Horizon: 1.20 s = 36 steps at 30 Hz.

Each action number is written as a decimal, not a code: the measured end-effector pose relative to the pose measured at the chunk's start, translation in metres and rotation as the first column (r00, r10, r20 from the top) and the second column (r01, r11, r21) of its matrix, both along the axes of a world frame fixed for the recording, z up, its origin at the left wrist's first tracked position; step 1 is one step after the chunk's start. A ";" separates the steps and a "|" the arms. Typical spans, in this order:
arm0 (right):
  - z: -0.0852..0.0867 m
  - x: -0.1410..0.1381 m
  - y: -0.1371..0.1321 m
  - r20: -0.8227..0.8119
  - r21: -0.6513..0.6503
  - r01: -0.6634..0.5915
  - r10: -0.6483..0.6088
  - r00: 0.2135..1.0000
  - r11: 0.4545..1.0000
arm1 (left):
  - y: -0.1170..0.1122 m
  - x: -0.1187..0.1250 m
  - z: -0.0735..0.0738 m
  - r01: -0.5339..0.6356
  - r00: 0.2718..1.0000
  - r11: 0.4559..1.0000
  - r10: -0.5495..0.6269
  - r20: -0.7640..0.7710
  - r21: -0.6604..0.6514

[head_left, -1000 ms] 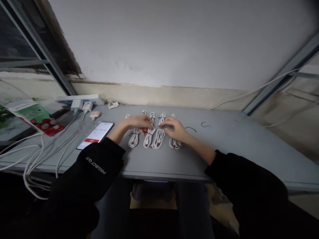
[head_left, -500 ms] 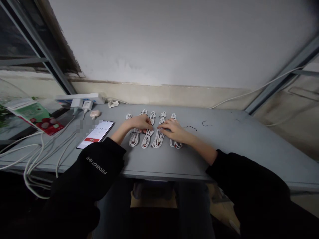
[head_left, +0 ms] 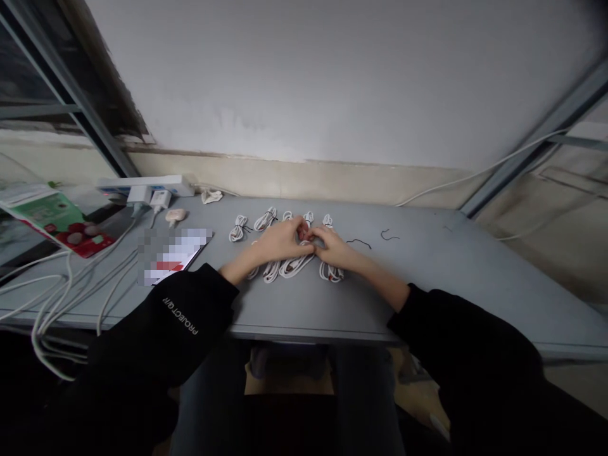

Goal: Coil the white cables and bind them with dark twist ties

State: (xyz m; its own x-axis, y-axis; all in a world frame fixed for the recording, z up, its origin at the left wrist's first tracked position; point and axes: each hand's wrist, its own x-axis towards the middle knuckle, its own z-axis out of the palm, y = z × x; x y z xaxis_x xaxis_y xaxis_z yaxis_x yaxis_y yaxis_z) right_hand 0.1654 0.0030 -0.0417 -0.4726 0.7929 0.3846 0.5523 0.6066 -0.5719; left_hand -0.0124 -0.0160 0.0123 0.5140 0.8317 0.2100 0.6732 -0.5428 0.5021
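Note:
Several coiled white cables (head_left: 265, 219) lie side by side on the grey table (head_left: 418, 297), some bound with thin black wire. My left hand (head_left: 282, 241) and my right hand (head_left: 334, 247) meet at the middle of the row, their fingertips nearly touching. Both hands pinch a coiled white cable (head_left: 297, 266) near its upper part, and the fingers hide that part. Another coil (head_left: 331, 273) lies under the heel of my right hand. Short black wire ties (head_left: 358, 242) lie loose to the right of the row.
A phone (head_left: 171, 256) with a pixelated screen lies left of the cables. Behind it stand a power strip (head_left: 142, 185) with plugged-in chargers and a small pale case (head_left: 175, 216). White cords (head_left: 61, 304) trail off the left table edge, beside a red-and-green package (head_left: 61, 221).
Both hands have slid toward each other and closed on the middle coil, which has shifted in the row. The view has tilted slightly.

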 end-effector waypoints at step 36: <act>0.017 0.002 -0.013 -0.440 0.314 0.306 -0.147 0.886 0.899 | 0.004 0.008 -0.008 -0.148 0.716 0.988 0.069 0.695 0.055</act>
State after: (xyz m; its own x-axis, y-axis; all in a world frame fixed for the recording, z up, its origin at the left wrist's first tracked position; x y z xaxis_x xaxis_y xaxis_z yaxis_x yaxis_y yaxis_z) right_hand 0.1676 -0.0104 -0.0244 -0.0419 0.6235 0.7807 0.4746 0.7000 -0.5336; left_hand -0.0049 -0.0121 0.0040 0.1016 0.8268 0.5533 0.2191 -0.5611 0.7982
